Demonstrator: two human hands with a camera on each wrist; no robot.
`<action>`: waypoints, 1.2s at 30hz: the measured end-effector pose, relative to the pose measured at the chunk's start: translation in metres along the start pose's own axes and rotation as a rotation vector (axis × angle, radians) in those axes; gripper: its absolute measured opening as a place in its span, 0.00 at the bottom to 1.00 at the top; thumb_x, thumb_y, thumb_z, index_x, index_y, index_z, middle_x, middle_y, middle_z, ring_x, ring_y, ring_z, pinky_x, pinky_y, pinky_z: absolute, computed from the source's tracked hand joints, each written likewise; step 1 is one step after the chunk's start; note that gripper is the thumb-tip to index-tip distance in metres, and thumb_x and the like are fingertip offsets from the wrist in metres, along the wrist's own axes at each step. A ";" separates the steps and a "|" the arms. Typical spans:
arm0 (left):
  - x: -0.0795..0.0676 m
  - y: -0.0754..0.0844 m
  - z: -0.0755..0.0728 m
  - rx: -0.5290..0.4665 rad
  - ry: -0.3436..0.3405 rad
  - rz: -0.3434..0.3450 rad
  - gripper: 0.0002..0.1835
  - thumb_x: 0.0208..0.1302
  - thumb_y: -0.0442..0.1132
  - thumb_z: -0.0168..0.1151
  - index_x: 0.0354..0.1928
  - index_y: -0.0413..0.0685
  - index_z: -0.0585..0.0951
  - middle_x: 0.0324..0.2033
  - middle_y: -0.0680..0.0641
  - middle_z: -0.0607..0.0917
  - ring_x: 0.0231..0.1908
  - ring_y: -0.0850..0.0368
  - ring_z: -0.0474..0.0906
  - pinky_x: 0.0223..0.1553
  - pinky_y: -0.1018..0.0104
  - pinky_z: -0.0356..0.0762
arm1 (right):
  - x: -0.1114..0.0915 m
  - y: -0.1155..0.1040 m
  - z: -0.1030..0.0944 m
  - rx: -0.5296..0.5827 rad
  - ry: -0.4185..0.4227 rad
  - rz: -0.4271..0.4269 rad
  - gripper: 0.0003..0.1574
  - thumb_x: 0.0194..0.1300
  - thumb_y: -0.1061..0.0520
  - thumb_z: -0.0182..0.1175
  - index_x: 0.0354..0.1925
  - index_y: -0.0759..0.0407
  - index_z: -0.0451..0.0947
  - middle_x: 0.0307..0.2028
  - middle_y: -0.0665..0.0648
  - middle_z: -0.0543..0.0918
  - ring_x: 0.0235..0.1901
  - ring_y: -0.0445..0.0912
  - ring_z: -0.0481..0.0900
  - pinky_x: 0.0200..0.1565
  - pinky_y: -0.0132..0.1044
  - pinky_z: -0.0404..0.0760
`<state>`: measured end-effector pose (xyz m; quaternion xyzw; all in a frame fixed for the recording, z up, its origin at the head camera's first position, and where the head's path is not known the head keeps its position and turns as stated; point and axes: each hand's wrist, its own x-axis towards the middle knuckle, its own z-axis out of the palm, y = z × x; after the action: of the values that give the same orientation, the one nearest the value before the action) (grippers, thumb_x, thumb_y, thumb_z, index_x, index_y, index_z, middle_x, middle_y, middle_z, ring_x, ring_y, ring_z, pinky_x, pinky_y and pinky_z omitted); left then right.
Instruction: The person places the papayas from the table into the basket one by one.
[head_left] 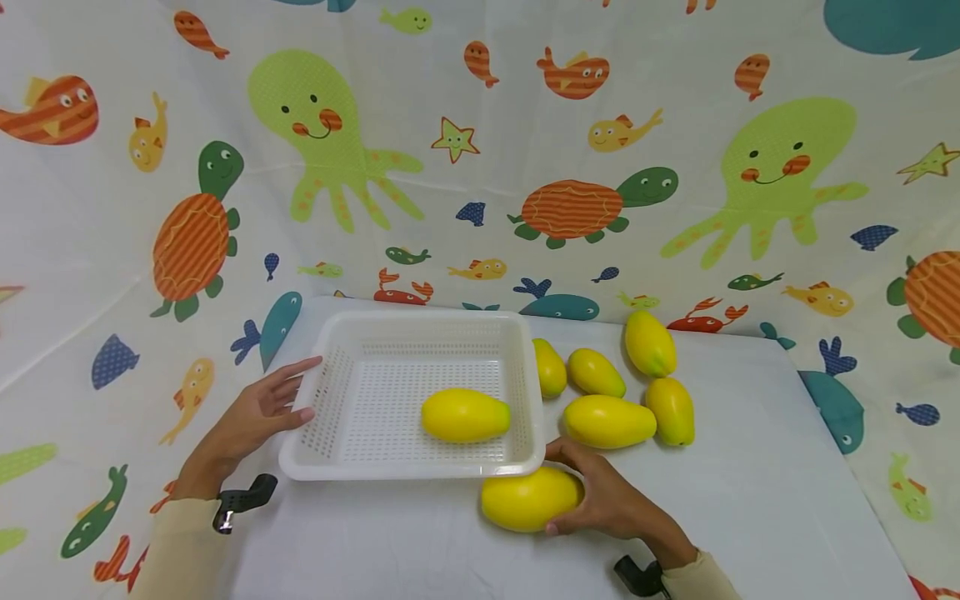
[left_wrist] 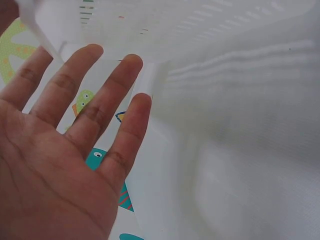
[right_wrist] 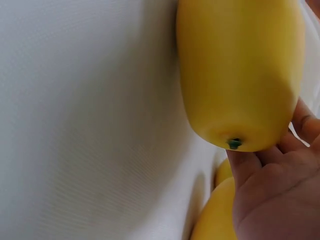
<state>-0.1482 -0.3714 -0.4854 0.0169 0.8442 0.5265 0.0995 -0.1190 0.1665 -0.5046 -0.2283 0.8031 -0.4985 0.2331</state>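
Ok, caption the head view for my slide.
Left hand beside a white basket with one yellow fruit inside, right hand gripping another fruit outside.

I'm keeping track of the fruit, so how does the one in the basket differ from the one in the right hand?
The basket fruit lies inside the white basket; the held fruit is outside, by the basket's near edge. No hand touches the basket fruit, while the right hand grips the held fruit. Both are yellow and oblong.
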 end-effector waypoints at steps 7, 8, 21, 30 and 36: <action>0.000 0.000 0.000 0.009 0.008 0.001 0.44 0.70 0.48 0.71 0.84 0.68 0.61 0.81 0.37 0.65 0.75 0.27 0.68 0.60 0.30 0.82 | 0.000 0.004 0.003 0.018 -0.025 0.023 0.44 0.53 0.48 0.85 0.64 0.37 0.75 0.61 0.40 0.83 0.63 0.42 0.81 0.72 0.28 0.72; 0.000 0.000 0.000 0.010 0.008 0.001 0.44 0.70 0.48 0.71 0.84 0.68 0.61 0.81 0.37 0.65 0.75 0.27 0.68 0.60 0.30 0.81 | 0.000 0.004 0.003 0.026 -0.031 0.026 0.43 0.53 0.48 0.84 0.64 0.37 0.75 0.62 0.40 0.83 0.64 0.43 0.80 0.72 0.27 0.72; -0.002 -0.001 0.000 0.016 0.013 0.007 0.45 0.70 0.49 0.72 0.84 0.69 0.61 0.82 0.37 0.64 0.76 0.25 0.66 0.60 0.27 0.79 | -0.001 0.001 0.010 0.088 -0.167 -0.021 0.38 0.55 0.51 0.83 0.63 0.39 0.80 0.62 0.43 0.85 0.63 0.44 0.82 0.71 0.28 0.72; -0.002 0.001 0.001 0.014 0.013 0.007 0.44 0.70 0.48 0.71 0.84 0.69 0.61 0.81 0.37 0.65 0.75 0.25 0.67 0.59 0.27 0.79 | -0.003 -0.004 0.021 0.178 -0.263 -0.066 0.38 0.56 0.54 0.82 0.63 0.45 0.80 0.60 0.50 0.86 0.59 0.46 0.84 0.68 0.30 0.75; -0.003 0.000 0.001 0.012 0.010 0.010 0.44 0.71 0.48 0.71 0.84 0.69 0.60 0.81 0.38 0.65 0.75 0.26 0.68 0.59 0.28 0.80 | -0.004 -0.015 0.028 0.247 -0.330 -0.109 0.40 0.57 0.53 0.81 0.65 0.48 0.79 0.61 0.53 0.87 0.59 0.47 0.85 0.67 0.33 0.78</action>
<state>-0.1456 -0.3713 -0.4853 0.0189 0.8476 0.5222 0.0926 -0.0968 0.1431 -0.5013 -0.3197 0.6734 -0.5609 0.3602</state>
